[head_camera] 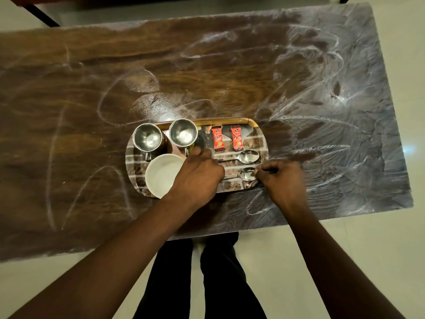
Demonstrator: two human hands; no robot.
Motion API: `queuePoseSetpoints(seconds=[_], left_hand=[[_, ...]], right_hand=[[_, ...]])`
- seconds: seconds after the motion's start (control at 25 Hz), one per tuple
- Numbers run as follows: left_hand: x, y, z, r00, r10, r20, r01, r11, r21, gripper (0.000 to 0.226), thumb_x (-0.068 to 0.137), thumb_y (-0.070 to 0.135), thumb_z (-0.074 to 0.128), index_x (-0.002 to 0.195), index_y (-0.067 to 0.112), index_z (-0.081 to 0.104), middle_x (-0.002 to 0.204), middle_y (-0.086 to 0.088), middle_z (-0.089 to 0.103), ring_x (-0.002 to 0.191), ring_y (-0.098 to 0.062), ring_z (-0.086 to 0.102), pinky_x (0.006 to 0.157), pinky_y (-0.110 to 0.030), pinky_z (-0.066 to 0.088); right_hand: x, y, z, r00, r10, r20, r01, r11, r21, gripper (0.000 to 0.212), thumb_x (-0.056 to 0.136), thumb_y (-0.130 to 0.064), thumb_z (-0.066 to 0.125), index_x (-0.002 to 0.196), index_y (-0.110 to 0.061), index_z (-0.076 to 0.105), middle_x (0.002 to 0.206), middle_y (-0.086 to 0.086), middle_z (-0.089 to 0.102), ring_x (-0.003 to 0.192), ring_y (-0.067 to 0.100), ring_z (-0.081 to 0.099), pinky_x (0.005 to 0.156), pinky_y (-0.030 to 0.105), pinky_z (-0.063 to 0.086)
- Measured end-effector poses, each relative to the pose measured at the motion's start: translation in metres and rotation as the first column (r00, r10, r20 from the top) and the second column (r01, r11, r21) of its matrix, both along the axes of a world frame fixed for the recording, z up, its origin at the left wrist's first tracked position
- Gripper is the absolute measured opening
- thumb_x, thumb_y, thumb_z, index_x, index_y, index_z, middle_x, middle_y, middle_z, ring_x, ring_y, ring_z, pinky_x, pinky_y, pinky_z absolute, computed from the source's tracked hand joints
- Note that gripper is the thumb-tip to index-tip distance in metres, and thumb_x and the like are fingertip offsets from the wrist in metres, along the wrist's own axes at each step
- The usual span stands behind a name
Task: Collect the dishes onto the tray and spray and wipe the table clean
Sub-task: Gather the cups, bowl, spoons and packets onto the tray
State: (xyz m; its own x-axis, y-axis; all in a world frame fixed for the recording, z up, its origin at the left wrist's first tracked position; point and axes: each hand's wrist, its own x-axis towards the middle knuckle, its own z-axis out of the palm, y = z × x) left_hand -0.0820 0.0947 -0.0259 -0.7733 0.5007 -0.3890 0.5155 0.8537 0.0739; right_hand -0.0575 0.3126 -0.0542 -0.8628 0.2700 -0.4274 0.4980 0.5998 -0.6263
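Nearest the person, the right hand (282,178) reaches over the tray's (230,119) near right corner. Its grip is closed, thumb and forefinger pinching the tip of the near spoon (247,174), whose handle runs left under the left hand (197,176). That hand lies over the middle of the tray with its fingers curled at the right mug's (183,132) base; I cannot tell whether its grip holds anything. The white bowl (161,173) sits just left of it. The far spoon (248,156) lies beyond, then two red sachets (217,139) and the left mug (147,137). White streaks smear the desk (92,111) around the tray.
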Motion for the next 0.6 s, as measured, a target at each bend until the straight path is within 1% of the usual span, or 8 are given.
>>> queuePoseSetpoints(seconds=[0.08, 0.2, 0.28, 0.36, 0.44, 0.48, 0.52, 0.6], left_hand=[[0.001, 0.0, -0.001, 1.0, -0.012, 0.003, 0.012, 1.0, -0.011, 0.013, 0.088, 0.016, 0.068, 0.091, 0.017, 0.081, 0.089, -0.005, 0.078, 0.105, -0.029, 0.063, 0.093, -0.04, 0.034], [0.003, -0.001, -0.003, 0.999, -0.032, 0.009, 0.032, 0.999, -0.023, 0.014, 0.089, 0.017, 0.069, 0.095, 0.018, 0.081, 0.094, -0.004, 0.078, 0.111, -0.031, 0.063, 0.097, -0.042, 0.038], [0.005, -0.002, -0.005, 0.999, -0.046, -0.013, 0.046, 0.999, -0.019, 0.015, 0.088, 0.019, 0.07, 0.097, 0.019, 0.081, 0.096, -0.003, 0.078, 0.112, -0.031, 0.062, 0.097, -0.043, 0.04], [0.006, -0.004, -0.004, 0.999, -0.032, -0.024, 0.033, 0.999, 0.022, 0.015, 0.089, 0.023, 0.069, 0.097, 0.02, 0.081, 0.097, -0.002, 0.077, 0.113, -0.03, 0.061, 0.096, -0.043, 0.04], [0.008, -0.012, 0.002, 0.998, 0.043, -0.035, -0.038, 0.991, 0.128, 0.017, 0.091, 0.03, 0.067, 0.093, 0.019, 0.08, 0.095, -0.001, 0.076, 0.11, -0.029, 0.063, 0.095, -0.043, 0.041], [0.009, -0.019, 0.007, 0.994, 0.099, -0.055, -0.085, 0.973, 0.213, 0.019, 0.092, 0.033, 0.066, 0.091, 0.019, 0.079, 0.093, -0.001, 0.076, 0.106, -0.029, 0.064, 0.094, -0.043, 0.044], [0.01, -0.03, 0.013, 0.981, 0.17, -0.09, -0.134, 0.941, 0.311, 0.021, 0.092, 0.034, 0.065, 0.089, 0.018, 0.079, 0.09, -0.002, 0.076, 0.1, -0.03, 0.066, 0.09, -0.043, 0.047], [0.014, -0.058, 0.021, 0.921, 0.371, -0.121, -0.267, 0.825, 0.499, 0.019, 0.092, 0.029, 0.067, 0.093, 0.015, 0.079, 0.089, -0.003, 0.075, 0.092, -0.029, 0.066, 0.081, -0.04, 0.052]], right_hand=[[0.0, 0.0, 0.0, 1.0, 0.0, 0.015, 0.001, 1.0, -0.004, 0.007, 0.086, -0.017, 0.085, 0.092, -0.02, 0.084, 0.078, -0.011, 0.077, 0.064, -0.006, 0.069, 0.056, 0.006, 0.047], [0.0, -0.001, 0.001, 1.0, -0.007, 0.02, 0.007, 1.0, -0.009, 0.007, 0.085, -0.017, 0.086, 0.091, -0.019, 0.082, 0.075, -0.011, 0.075, 0.064, -0.006, 0.069, 0.056, 0.007, 0.048], [0.0, -0.001, 0.003, 1.0, -0.01, 0.02, 0.01, 1.0, -0.021, 0.008, 0.085, -0.016, 0.086, 0.091, -0.018, 0.081, 0.074, -0.01, 0.074, 0.064, -0.007, 0.067, 0.055, 0.005, 0.047], [0.0, -0.001, 0.008, 1.0, -0.024, 0.007, 0.024, 0.998, -0.049, 0.008, 0.085, -0.016, 0.085, 0.09, -0.019, 0.079, 0.073, -0.009, 0.073, 0.064, -0.006, 0.066, 0.056, 0.006, 0.047], [-0.001, 0.0, 0.015, 0.998, -0.046, -0.029, 0.044, 0.997, -0.069, 0.006, 0.088, -0.018, 0.083, 0.089, -0.021, 0.078, 0.074, -0.008, 0.074, 0.065, -0.003, 0.068, 0.056, 0.006, 0.048], [-0.002, 0.001, 0.017, 0.998, -0.05, -0.047, 0.047, 0.996, -0.075, 0.005, 0.09, -0.019, 0.081, 0.091, -0.022, 0.077, 0.076, -0.009, 0.074, 0.067, -0.001, 0.069, 0.056, 0.006, 0.048], [-0.005, 0.001, 0.02, 0.997, -0.054, -0.059, 0.049, 0.996, -0.081, 0.004, 0.093, -0.02, 0.078, 0.096, -0.023, 0.077, 0.079, -0.01, 0.075, 0.069, 0.0, 0.07, 0.056, 0.005, 0.048], [-0.012, 0.002, 0.021, 0.996, -0.06, -0.068, 0.054, 0.995, -0.083, 0.015, 0.097, -0.024, 0.075, 0.112, -0.021, 0.075, 0.089, -0.01, 0.075, 0.074, 0.001, 0.071, 0.059, 0.008, 0.05]])
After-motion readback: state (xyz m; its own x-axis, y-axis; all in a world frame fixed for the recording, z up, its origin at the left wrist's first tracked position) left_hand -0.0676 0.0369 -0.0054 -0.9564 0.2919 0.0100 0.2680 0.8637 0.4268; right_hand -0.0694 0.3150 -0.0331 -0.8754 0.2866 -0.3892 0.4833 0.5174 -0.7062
